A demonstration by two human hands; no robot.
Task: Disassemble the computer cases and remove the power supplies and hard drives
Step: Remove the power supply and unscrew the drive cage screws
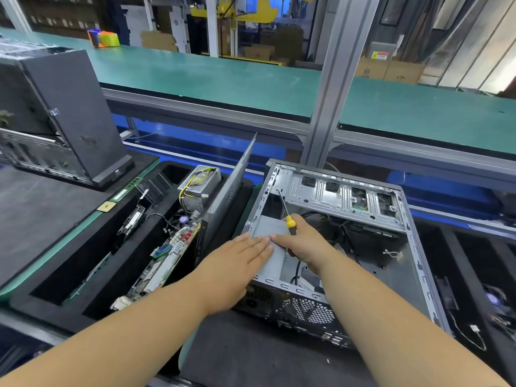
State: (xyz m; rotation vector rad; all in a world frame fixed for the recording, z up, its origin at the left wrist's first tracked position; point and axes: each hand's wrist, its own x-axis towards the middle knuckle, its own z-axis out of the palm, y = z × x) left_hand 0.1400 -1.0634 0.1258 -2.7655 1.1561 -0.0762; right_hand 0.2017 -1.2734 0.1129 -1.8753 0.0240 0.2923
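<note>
A green belt runs across the far side, behind the open computer case that lies on its side on the table. Left of this case, a second dark case stands farther back. Between the two sits a black foam tray holding a loose power supply, a circuit board and a leaning metal side panel. Inside the open case, a silver drive cage fills the far end, and a grey power supply box sits in the near left corner. The left hand lies flat and open on this box, fingers straight. The right hand rests beside it, touching the box while gripping a yellow-handled screwdriver whose shaft points up toward the cage.
</note>
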